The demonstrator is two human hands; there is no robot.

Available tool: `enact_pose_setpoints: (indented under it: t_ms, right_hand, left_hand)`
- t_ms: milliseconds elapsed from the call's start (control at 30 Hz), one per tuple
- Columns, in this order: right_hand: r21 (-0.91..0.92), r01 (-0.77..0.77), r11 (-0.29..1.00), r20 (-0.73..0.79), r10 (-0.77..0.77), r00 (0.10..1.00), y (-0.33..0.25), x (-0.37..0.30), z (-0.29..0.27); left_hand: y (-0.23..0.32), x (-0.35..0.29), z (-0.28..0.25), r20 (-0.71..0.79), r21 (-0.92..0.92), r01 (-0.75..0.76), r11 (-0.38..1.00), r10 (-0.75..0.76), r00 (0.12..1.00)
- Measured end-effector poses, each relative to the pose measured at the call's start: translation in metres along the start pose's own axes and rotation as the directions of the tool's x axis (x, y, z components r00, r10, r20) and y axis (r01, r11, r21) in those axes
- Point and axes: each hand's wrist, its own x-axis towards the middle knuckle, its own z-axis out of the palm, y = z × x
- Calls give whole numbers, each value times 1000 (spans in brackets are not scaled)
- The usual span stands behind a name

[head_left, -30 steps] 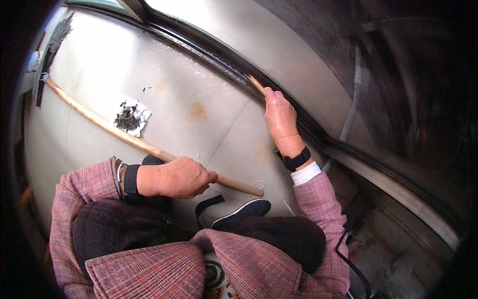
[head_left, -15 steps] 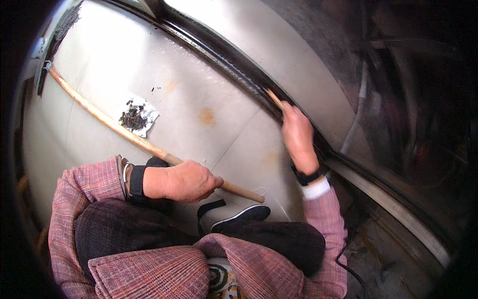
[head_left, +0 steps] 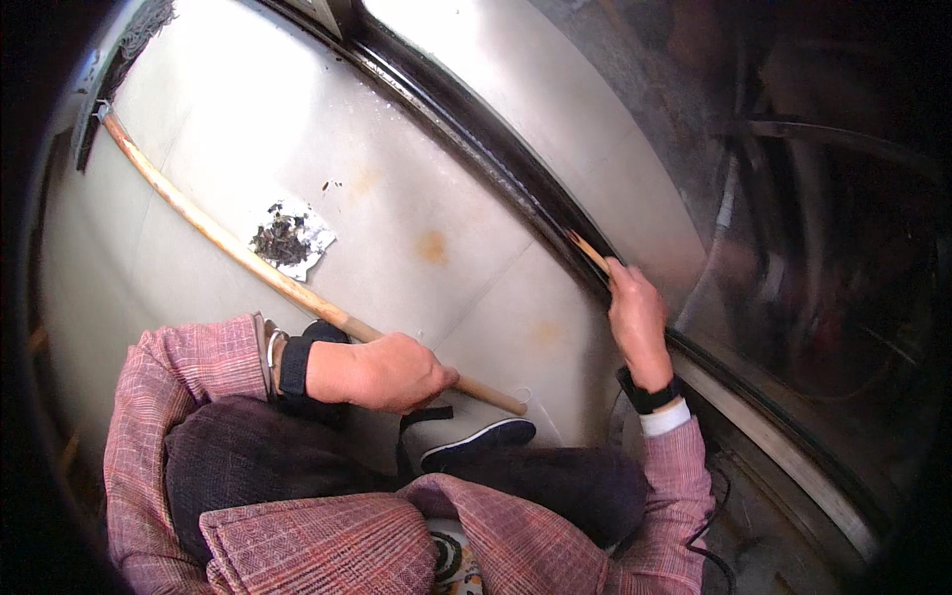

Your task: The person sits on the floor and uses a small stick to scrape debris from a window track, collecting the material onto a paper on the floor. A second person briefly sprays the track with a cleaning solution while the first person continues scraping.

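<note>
My left hand (head_left: 402, 374) is wrapped round the lower part of a long wooden mop handle (head_left: 208, 226), which slants from the far left down to the middle. At its far end lies the grey stringy mop head (head_left: 144, 35). My right hand (head_left: 637, 312) is closed on a thin wooden stick (head_left: 591, 252) with a dark tip. That tip reaches into the dark door track (head_left: 506, 178) running diagonally across the floor. Whether the stick touches the bottom of the groove I cannot tell.
Dark debris (head_left: 282, 241) is heaped on a crumpled white sheet (head_left: 319, 238) beside the handle. Brown stains (head_left: 431, 247) mark the pale tiled floor (head_left: 466, 288). A dark glass panel (head_left: 823, 228) stands at the right. My dark shoe (head_left: 481, 441) rests near the handle's end.
My right hand, with the stick, has moved nearer to me and to the right along the track. My left hand keeps its hold on the mop handle. The view has shifted slightly.
</note>
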Motion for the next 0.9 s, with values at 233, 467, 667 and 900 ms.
enact_pose_setpoints:
  t_ms: [233,467,667,900]
  right_hand:
    - [36,173,984,-32,-172,985,-67,75,6]
    - [-19,49,999,117,-47,992,-25,26,-8]
    - [157,154,976,-74,-144,987,-96,97,29]
    - [155,93,983,-12,-92,996,-70,69,19]
  left_hand:
    - [-3,0,-2,-8,-26,-9,1000,8,1000]
    - [-10,2,1,-89,-79,-83,993,75,993]
    - [-10,5,3,-46,-41,-111,993,109,993]
    - [-9,7,4,-132,-107,-140,984,125,983]
